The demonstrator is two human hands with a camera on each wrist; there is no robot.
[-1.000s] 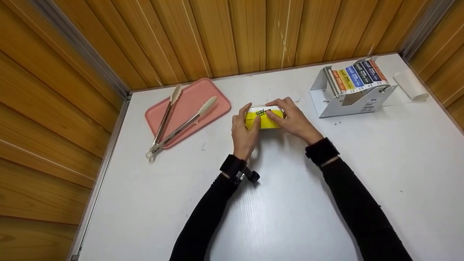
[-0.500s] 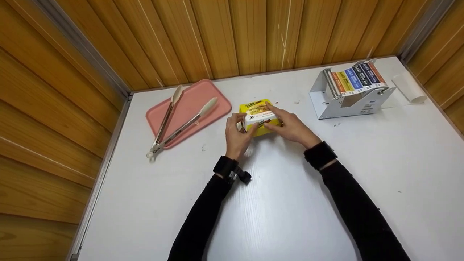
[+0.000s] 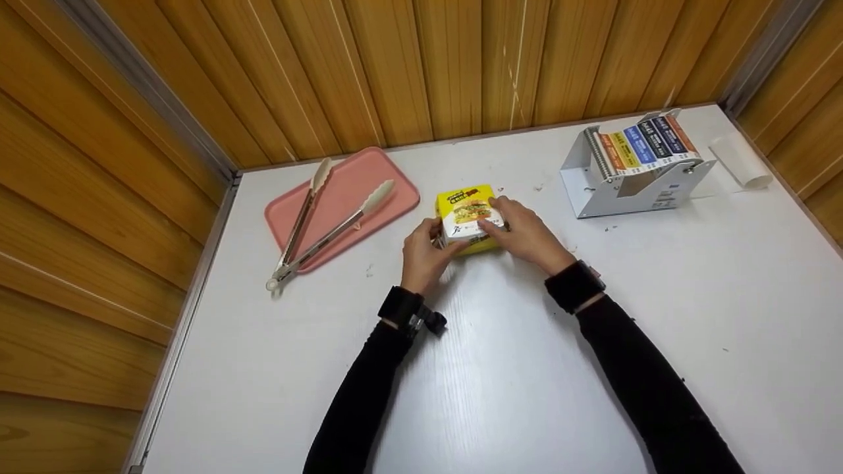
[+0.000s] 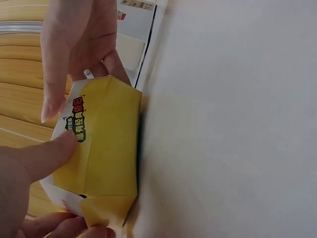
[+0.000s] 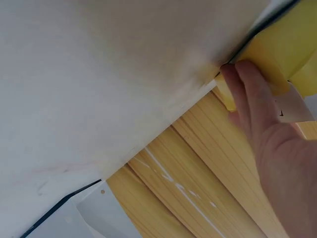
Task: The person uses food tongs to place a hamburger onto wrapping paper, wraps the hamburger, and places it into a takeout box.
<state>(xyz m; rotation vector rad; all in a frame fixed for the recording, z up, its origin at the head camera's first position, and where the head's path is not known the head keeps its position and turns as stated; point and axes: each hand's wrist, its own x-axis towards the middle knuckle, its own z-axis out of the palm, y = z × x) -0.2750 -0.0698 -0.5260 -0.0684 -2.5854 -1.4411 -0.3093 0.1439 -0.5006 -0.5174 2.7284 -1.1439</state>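
Observation:
A yellow and white burger box [image 3: 469,209] with a burger picture on its lid sits at the middle of the table, its lid down. My left hand [image 3: 423,257] holds its left side, thumb against the front face and fingers round the side. On the opposite side my right hand [image 3: 529,238] grips the box, thumb at the lid's front edge. Seen from the left wrist, the yellow front of the box [image 4: 111,144] bears printed characters. In the right wrist view the right hand's fingers [image 5: 257,94] lie along the box's side. The inside of the box is hidden.
Metal tongs [image 3: 329,238] with pale tips lie spread across a pink tray [image 3: 359,168] at the back left. A white metal dispenser [image 3: 632,191] with colourful label rolls stands at the back right, beside a pale paper strip [image 3: 741,161]. Wooden panels [image 3: 454,66] wall the table.
The burger box has tilted back from showing its front to lying flat with its lid facing up. Both hands have come slightly nearer with it, still holding its sides.

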